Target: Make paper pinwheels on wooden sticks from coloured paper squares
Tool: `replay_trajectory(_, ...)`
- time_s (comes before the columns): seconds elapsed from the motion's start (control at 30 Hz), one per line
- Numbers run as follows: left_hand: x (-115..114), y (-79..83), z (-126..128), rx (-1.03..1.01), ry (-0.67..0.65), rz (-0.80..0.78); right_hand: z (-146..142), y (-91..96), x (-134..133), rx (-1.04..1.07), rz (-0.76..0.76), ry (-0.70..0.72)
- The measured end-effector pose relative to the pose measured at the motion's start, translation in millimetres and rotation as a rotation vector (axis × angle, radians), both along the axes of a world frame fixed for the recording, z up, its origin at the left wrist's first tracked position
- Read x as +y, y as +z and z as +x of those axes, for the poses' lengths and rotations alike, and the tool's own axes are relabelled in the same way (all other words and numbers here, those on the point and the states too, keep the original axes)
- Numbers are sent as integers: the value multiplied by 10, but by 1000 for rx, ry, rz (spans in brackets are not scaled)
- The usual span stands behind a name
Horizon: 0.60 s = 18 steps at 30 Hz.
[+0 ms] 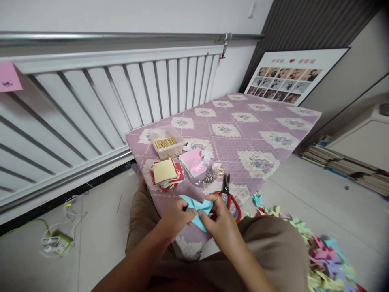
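Blue paper [198, 206] held between both hands

Left hand [180, 219]: thumb and fingers closed on the paper's left side. Right hand [221, 217]: thumb and fingers pinching its right side. Thumbs near each other toward the middle. Paper creased, held over the near end of the flowered cloth [243, 136]. Scissors [226, 186] lie just beyond the right hand, blades pointing away. Farther back on the cloth: stack of square paper [165, 170], pink paper [192, 160], clear box [179, 147] of sticks [165, 143]. Folded paper pieces [323, 249] heaped on the floor, right.

Scissors [225, 189] obstructively near right fingers [217, 200]
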<state>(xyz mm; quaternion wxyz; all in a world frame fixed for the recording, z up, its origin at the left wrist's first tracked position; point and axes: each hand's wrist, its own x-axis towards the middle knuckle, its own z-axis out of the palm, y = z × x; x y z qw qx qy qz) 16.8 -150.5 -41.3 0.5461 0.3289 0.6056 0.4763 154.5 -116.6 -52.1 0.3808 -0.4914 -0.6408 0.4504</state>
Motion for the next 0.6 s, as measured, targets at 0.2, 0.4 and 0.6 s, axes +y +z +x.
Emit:
replay_trajectory(0.2, 10, -49, 25, -61, 29, -15, -2, 57, 24, -26, 1, 14)
replay_trajectory(0.4, -1, -75, 25, -213, 18, -44, -7, 119, 9, -77, -9, 17)
replay_trajectory(0.6, -3, -145, -7, -183, -51, -42, 5, 122, 29, -105, -20, 60)
